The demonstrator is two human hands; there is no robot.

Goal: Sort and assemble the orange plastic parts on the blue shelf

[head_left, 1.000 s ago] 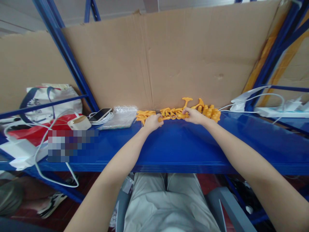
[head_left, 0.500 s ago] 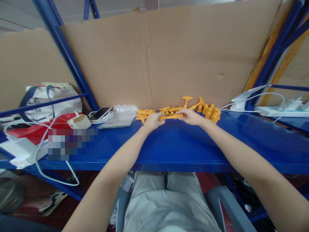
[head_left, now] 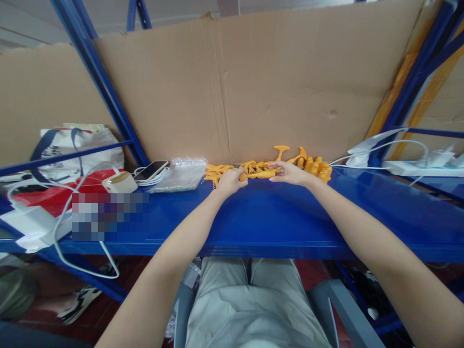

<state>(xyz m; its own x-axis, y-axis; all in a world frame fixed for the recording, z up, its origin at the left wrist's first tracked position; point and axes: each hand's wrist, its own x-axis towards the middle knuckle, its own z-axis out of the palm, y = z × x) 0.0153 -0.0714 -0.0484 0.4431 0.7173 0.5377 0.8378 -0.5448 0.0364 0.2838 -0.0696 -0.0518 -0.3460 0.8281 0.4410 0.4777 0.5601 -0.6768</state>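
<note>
Along the back of the blue shelf lies a row of orange plastic pieces, some shaped like small hammers. My left hand is closed on the left end of one long orange piece, which lies level in front of the row. At its other end is my right hand, thumb and forefinger apart around the tip. Beyond the right hand, a T-shaped orange piece and a hammer-shaped piece stick up. Stubby orange pieces stand together on the right.
A plastic-wrapped packet, a phone and white cables lie left on the blue shelf. Farther left are a charger and a cloth bag. Cardboard closes the back. A power strip lies right.
My right thumb and forefinger have spread apart at the tip of the long orange piece, where they were pinched before. The left hand has stayed in place.
</note>
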